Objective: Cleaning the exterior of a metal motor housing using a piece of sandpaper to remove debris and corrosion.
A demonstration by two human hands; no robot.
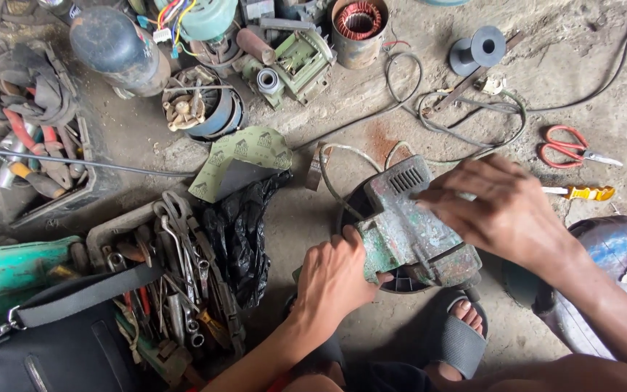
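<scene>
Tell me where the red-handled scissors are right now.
In the head view, the red-handled scissors lie on the concrete floor at upper right, beyond the right hand, just above the yellow-handled screwdriver.

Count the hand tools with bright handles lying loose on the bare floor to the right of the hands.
2: red-handled scissors near the right edge, and a yellow-handled screwdriver just below them, past the right hand. Others may be hidden.
</scene>
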